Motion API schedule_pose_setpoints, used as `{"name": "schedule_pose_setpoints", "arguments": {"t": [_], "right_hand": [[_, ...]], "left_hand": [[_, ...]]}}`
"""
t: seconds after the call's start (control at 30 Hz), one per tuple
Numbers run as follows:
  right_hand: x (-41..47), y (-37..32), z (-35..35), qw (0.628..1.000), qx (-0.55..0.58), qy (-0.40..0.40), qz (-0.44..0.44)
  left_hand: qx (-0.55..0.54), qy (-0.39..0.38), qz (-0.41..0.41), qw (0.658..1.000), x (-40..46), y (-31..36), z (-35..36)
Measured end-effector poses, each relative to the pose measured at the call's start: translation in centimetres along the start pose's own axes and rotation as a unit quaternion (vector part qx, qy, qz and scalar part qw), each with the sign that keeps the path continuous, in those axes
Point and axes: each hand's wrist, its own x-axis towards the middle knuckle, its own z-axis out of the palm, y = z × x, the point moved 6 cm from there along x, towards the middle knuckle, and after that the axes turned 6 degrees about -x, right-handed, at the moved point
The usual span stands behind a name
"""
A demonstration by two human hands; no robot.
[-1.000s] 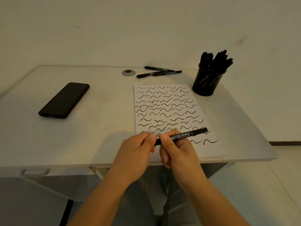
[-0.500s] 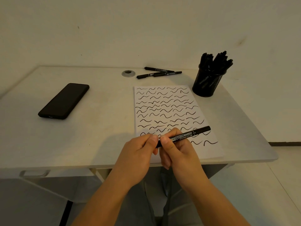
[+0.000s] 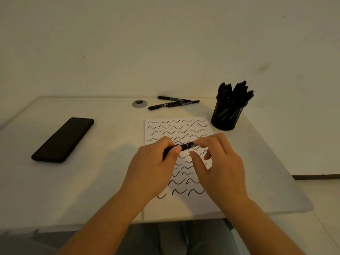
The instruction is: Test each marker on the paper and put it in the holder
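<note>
A black marker (image 3: 184, 146) lies level above the middle of the white paper (image 3: 158, 128), which is covered with rows of black wavy strokes. My left hand (image 3: 150, 168) grips the marker's left part, hiding that end. My right hand (image 3: 220, 168) has its index fingertip and thumb closed on the marker's right end, the other fingers curled. The black mesh holder (image 3: 226, 115), crowded with several black markers, stands just beyond the paper's far right corner. Three loose black markers (image 3: 174, 103) lie behind the paper.
A black phone (image 3: 63, 139) lies face down on the left of the white table (image 3: 103, 181). A round grey cable grommet (image 3: 139, 103) sits near the back edge. The wall rises directly behind the table. The table's right edge drops to the floor.
Both hands moved forward from the near edge to over the paper's middle. The marker passed from my right hand's grip into my left; my right hand now holds only its right end.
</note>
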Motion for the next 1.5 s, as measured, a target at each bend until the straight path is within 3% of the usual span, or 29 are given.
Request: {"name": "schedule_pose_setpoints", "arguments": {"t": [0.23,0.37,0.5,0.63,0.73,0.9,1.03,1.5], "right_hand": [[3.5,1.9,1.0,0.991,-0.081,-0.016,-0.109],[5.9,3.0,1.3,0.986,-0.064,-0.032,-0.150],[9.1,5.5,1.2,0.995,-0.043,-0.048,-0.075],[11.9,9.6,0.6,0.993,0.042,-0.033,0.105],[13.8,11.8,-0.4,0.979,0.116,0.012,0.166],[15.4,13.3,-0.8,0.972,0.131,0.037,0.191],[15.4,14.4,-0.5,0.979,0.091,0.021,0.183],[14.0,16.3,2.4,0.987,0.028,-0.045,0.155]], "left_hand": [[0.079,-0.029,0.056,0.995,4.1,2.3,0.9],[0.080,-0.032,0.115,0.990,6.3,4.4,1.0],[0.081,-0.047,0.136,0.986,9.9,5.1,0.9],[0.133,-0.088,0.061,0.985,15.1,1.9,1.8],[0.199,-0.112,0.014,0.973,18.9,-1.3,2.8],[0.282,-0.147,-0.027,0.948,23.1,-6.4,3.7],[0.352,-0.093,0.023,0.931,25.1,-8.1,3.7],[0.388,-0.076,0.063,0.916,27.8,-10.6,7.3]]}}
